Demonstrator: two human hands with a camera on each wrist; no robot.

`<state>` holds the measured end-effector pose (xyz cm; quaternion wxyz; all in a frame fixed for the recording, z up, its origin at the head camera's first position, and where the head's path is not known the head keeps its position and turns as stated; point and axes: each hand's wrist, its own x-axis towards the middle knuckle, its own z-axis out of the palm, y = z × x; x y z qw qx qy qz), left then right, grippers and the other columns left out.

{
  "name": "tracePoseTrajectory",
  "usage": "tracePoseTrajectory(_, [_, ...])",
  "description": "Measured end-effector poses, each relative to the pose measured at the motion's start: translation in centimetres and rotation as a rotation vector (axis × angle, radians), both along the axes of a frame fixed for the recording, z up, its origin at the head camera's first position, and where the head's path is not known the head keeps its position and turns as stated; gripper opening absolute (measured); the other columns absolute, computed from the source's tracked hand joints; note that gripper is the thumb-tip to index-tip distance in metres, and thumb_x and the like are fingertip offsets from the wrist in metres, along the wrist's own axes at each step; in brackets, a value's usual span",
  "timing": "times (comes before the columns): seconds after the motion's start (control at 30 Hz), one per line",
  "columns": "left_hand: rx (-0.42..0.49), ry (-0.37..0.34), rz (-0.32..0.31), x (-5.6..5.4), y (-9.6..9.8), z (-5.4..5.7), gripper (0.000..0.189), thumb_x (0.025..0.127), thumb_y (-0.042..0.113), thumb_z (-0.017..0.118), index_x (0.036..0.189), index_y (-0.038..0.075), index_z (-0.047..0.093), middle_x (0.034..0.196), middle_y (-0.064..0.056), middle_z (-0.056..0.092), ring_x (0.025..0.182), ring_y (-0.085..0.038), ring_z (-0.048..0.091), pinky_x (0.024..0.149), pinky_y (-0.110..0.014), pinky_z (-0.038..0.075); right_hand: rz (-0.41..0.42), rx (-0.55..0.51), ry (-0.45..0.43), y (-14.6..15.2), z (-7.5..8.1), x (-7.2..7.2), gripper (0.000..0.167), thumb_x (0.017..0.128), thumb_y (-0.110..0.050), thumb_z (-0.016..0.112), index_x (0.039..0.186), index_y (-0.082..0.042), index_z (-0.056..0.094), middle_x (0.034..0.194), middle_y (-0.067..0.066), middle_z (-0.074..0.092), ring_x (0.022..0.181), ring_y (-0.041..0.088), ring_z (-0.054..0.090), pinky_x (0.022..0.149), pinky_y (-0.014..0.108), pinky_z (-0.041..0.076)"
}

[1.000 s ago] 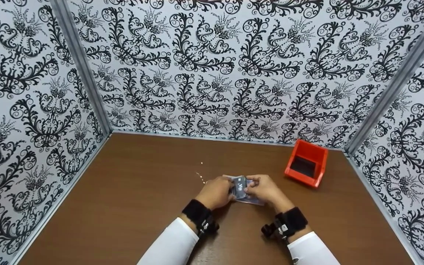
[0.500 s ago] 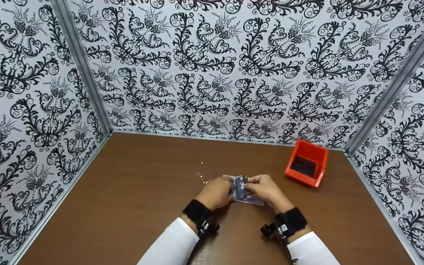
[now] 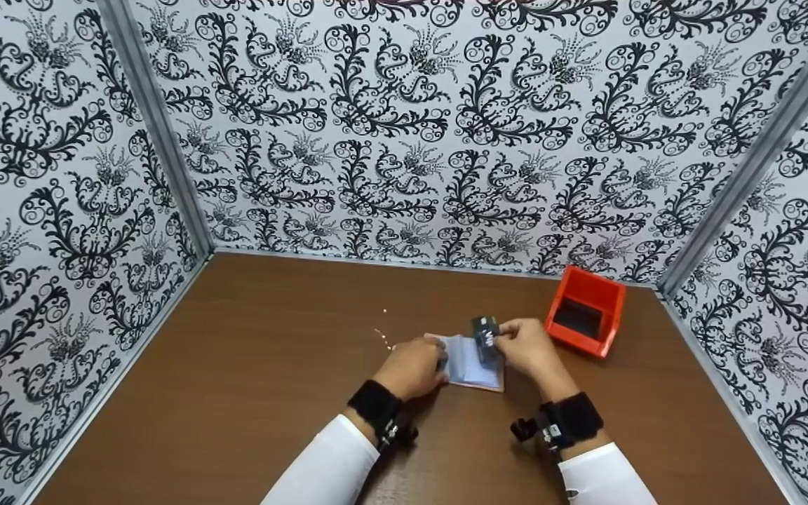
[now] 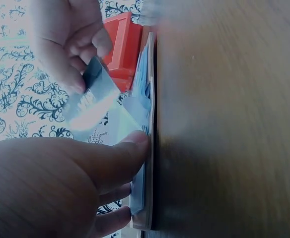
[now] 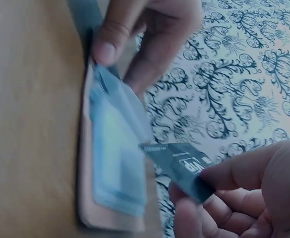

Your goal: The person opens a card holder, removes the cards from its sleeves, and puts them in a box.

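Observation:
A card holder (image 3: 482,374) with clear plastic sleeves lies opened out on the table, its brownish cover showing along the edge. My left hand (image 3: 411,366) grips its left side, the thumb (image 5: 106,52) pressing down the sleeves in the right wrist view. My right hand (image 3: 532,352) pinches a dark card (image 5: 182,171) with pale lettering between thumb and fingers. In the head view this card overlaps the holder's upper right corner; both wrist views show it lifted off the sleeves, tilted. The left fingertips are partly hidden in the head view.
At the back right stands a red bin (image 3: 584,308) with a dark patch in its bottom. Small whitish marks (image 3: 383,338) dot the brown table (image 3: 271,351) left of the holder. Patterned walls (image 3: 404,140) enclose the back and sides.
My right hand has moved right and away from me, drawing the dark card off the holder and uncovering the pale sleeves. My left hand has stayed in place.

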<state>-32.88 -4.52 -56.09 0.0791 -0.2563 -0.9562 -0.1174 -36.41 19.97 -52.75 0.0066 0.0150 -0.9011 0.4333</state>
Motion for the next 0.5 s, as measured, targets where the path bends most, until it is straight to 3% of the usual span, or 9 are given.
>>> tracePoseTrajectory(0.13, [0.005,0.035,-0.017,0.1,-0.1,0.0,0.017,0.095,0.031,0.089,0.091,0.016,0.082,0.104,0.002,0.078,0.092,-0.024,0.076,0.075,-0.045,0.065,-0.049,0.125,0.147,1.7,0.8,-0.3,0.026,0.096,-0.007,0.073,0.117,0.004,0.084,0.106,0.019,0.084,0.093,0.03,0.074,0.082,0.039,0.059])
tracePoseTrajectory(0.27, [0.005,0.041,-0.019,0.1,-0.1,0.0,0.018,0.095,0.031,0.088,0.09,0.016,0.081,0.102,0.001,0.077,0.092,-0.024,0.076,0.074,-0.046,0.064,-0.125,0.156,0.243,3.8,1.7,-0.4,0.026,0.1,-0.009,0.073,0.121,0.002,0.084,0.118,0.025,0.084,0.105,0.041,0.078,0.096,0.055,0.061])
tracePoseTrajectory(0.5, [0.006,0.047,-0.018,0.0,0.0,-0.1,0.017,0.096,0.031,0.088,0.092,0.015,0.082,0.103,0.0,0.079,0.094,-0.026,0.077,0.077,-0.046,0.065,-0.27,0.194,0.352,7.7,2.6,-0.6,0.029,0.104,-0.008,0.069,0.128,0.002,0.083,0.132,0.03,0.079,0.117,0.052,0.077,0.103,0.065,0.06])
